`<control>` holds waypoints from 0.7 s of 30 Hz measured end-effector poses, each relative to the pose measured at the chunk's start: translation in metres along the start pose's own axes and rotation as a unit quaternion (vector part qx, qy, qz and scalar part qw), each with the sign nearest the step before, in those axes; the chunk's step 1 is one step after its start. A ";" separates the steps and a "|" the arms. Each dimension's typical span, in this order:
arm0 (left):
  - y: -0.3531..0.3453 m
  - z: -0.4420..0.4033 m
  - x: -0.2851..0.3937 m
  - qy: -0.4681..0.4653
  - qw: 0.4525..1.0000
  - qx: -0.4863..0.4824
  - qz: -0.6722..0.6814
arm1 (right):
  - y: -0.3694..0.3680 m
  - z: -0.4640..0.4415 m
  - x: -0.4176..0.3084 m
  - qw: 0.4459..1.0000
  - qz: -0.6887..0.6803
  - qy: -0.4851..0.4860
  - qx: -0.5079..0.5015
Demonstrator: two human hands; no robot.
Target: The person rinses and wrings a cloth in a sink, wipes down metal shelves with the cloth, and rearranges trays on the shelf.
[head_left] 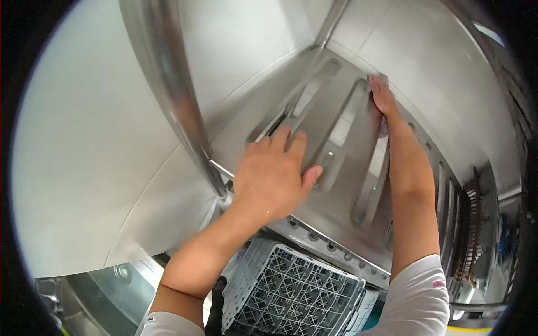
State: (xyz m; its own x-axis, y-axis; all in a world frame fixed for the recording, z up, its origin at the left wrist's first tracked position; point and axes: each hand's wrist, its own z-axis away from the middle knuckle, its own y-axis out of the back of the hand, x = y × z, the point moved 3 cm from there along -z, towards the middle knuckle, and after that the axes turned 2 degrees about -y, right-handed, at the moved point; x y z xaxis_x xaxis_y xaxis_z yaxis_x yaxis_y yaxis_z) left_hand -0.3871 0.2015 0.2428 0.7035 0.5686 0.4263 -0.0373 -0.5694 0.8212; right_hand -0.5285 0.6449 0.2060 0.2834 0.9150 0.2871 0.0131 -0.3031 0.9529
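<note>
A stainless steel shelf (pixel 347 140) with long slots runs into the tiled corner. My left hand (pixel 272 176) is over its near left part, fingers spread and thumb out, with nothing in it. Whether its fingertips touch the metal is hard to tell. Farther back, my right hand (pixel 384 98) reaches to the shelf's rear edge by the wall. Its fingers are bent and a little blurred, closed round or pressed on a small greyish thing (pixel 384 127) that shows under the palm; its kind cannot be made out.
A steel post (pixel 176 95) rises at the shelf's left front corner. Below the shelf stands a grey plastic dish rack (pixel 314 280) with a grid base. At lower left is a steel sink (pixel 115 302). A brown rack (pixel 473 224) is at the right.
</note>
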 end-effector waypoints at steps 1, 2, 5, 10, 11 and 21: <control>0.001 0.000 0.001 0.001 1.000 -0.009 -0.003 | -0.002 -0.006 -0.004 0.994 -0.104 -0.002 0.037; 0.002 0.000 0.000 0.003 1.000 -0.010 -0.011 | -0.005 -0.009 -0.005 0.976 -0.207 -0.008 0.075; 0.002 0.000 0.004 0.014 1.000 -0.002 -0.015 | 0.035 0.016 -0.045 0.967 -0.245 0.058 0.045; 0.000 0.002 0.004 0.011 1.000 0.005 -0.012 | 0.055 0.033 -0.129 0.905 -0.384 0.184 -0.004; 0.001 0.001 0.003 0.015 1.000 0.012 0.008 | 0.060 0.042 -0.144 0.922 -0.335 0.193 0.022; 0.012 0.011 -0.006 0.068 0.957 0.259 0.113 | 0.127 0.212 -0.250 0.856 -0.413 0.309 0.028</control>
State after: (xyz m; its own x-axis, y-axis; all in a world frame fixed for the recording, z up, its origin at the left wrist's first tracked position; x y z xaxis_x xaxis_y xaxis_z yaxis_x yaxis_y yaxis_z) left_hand -0.3839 0.1851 0.2463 0.6193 0.4475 0.6452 0.2042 -0.8852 0.4180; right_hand -0.3944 0.3210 0.2346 -0.4070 0.7836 -0.4693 0.0158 0.5198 0.8542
